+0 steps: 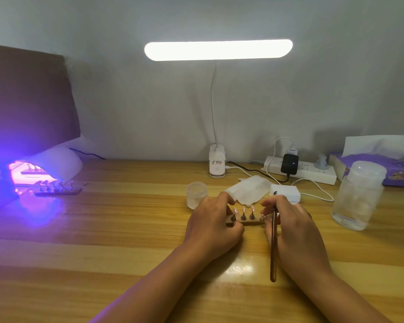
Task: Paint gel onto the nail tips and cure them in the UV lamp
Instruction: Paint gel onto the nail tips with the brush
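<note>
A wooden strip (247,221) carrying several clear nail tips on small stands lies on the desk in front of me. My left hand (211,226) grips its left end and my right hand (294,226) grips its right end. A brown-handled brush (273,248) is also held in my right hand, its handle pointing back toward me. A second strip of nail tips (56,190) lies at the mouth of the white UV lamp (56,164), which glows purple at the far left. A small clear gel jar (196,194) stands just behind my left hand.
A folded tissue (250,192) and a small white box (286,193) lie behind the strip. A tall clear lidded jar (357,197) stands at right, a tissue pack (378,169) behind it. A power strip (310,171) with cables and a lit desk lamp (217,164) line the wall.
</note>
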Available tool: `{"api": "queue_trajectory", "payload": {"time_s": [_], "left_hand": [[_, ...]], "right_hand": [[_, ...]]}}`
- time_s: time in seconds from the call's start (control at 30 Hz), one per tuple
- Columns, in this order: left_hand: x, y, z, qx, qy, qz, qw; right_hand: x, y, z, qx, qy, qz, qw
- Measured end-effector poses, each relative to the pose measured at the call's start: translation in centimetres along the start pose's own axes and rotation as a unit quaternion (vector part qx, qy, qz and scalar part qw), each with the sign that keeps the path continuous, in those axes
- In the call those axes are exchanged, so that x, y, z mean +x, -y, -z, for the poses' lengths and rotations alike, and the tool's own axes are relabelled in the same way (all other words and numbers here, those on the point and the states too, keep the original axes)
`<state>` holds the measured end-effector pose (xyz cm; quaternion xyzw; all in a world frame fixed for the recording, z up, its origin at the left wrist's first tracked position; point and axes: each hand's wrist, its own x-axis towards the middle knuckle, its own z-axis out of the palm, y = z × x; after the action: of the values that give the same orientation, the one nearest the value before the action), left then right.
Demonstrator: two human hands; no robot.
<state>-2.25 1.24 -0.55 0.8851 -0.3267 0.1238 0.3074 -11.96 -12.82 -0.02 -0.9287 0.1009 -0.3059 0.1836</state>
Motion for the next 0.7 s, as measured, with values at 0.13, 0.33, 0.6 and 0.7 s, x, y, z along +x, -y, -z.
{"api": "queue_trajectory", "payload": {"time_s": [0.13, 0.33, 0.6, 0.7], "left_hand": [[0.1, 0.0, 0.0, -0.002, -0.001, 0.011, 1.000], [0.3, 0.4, 0.0, -0.005, -0.047, 0.031, 0.998], [-0.9, -1.3, 0.6, 0.004, -0.022, -0.136, 0.990], [-0.9, -1.3, 0.5, 0.003, 0.028, -0.164, 0.986]], "right_hand": [[0.1, -0.2, -0.2, 0.007, -0.004, -0.001, 1.000], [0.0, -0.1, -0.1, 0.037, -0.005, 0.017, 0.999], [0.0, 0.1, 0.2, 0.082, -0.006, 0.020, 0.996], [-0.1, 0.2, 0.3, 0.100, 0.000, 0.022, 0.995]]}}
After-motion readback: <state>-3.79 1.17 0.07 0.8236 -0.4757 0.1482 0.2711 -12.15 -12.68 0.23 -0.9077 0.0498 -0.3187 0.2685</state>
